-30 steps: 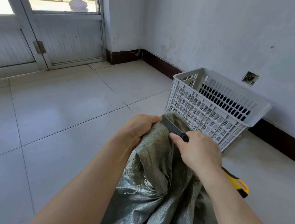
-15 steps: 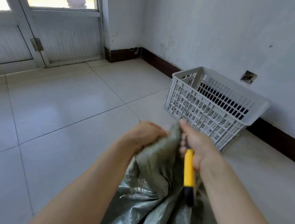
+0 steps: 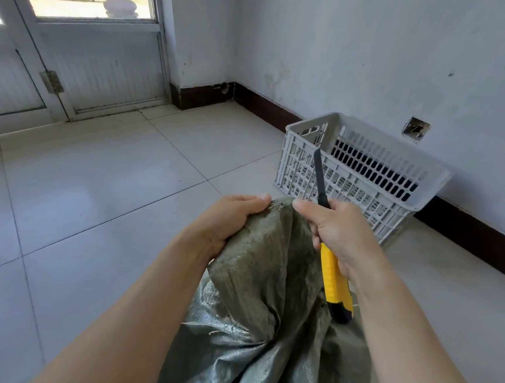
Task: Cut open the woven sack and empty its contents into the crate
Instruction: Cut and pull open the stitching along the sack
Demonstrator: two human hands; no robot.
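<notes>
Grey-green woven plastic sack (image 3: 262, 268) stands on the pale tiled floor (image 3: 106, 209) between the person's forearms. Its neck is gathered up in front of the white slotted plastic crate (image 3: 296, 164), which sits nearby against the wall with no contents visible.

Left hand (image 3: 227, 219): fingers curled round the bunched top corner, holding the fabric up and fairly taut.

Right hand (image 3: 339, 232): wrapped round the yellow-handled utility knife (image 3: 332, 280). The dark blade (image 3: 319, 179) is extended, pointing up and away toward the crate, clear of the weave. The thumb lies at the sack's top edge.

Handling, as a judgement:
- The cloth is thin, limp and slick, folding in deep creases, so it will likely slide away from the blade unless pulled tight.
- The body below looks slumped and only loosely filled. Its weight cannot be read from here.
- The best hold is probably the gathered neck, as the left hand has it, cutting just beside that grip and away from the fingers.
- For tipping, a second hold low on a bottom corner seems sensible.
- Frayed strands at the top edge suggest the weave unravels once cut.
</notes>
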